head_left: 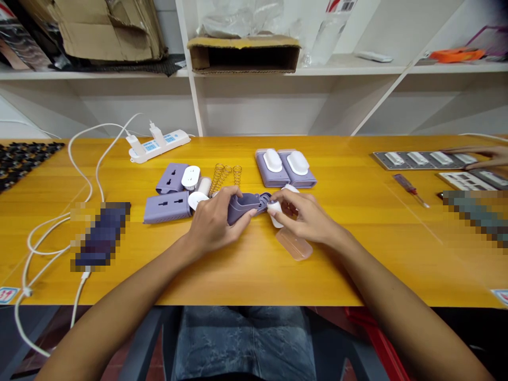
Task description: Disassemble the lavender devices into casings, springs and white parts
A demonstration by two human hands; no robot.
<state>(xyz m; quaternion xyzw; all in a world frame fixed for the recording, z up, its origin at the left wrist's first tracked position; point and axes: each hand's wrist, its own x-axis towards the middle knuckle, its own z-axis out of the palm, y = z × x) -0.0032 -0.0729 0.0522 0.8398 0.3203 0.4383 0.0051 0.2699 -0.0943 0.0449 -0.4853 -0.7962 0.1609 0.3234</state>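
My left hand [214,219] is wrapped round a purple plastic housing [245,205] held just above the yellow table [246,275]. My right hand [304,214] pinches a small white cap [274,209] at the housing's right end. A clear pinkish plastic piece [294,244] lies on the table just under my right wrist. Two assembled purple units with white buttons [286,166] sit behind my hands. Loose purple shells [169,198], white caps [191,177] and several metal springs [226,174] lie to the left of them.
A white power strip [159,145] with cables lies at the back left, and a blurred-out device [101,235] at the left. Black parts [24,159] are at the far left. A screwdriver [410,189], grey trays [424,159] and another person's hand [490,157] are at the right. Shelves with cardboard boxes stand behind.
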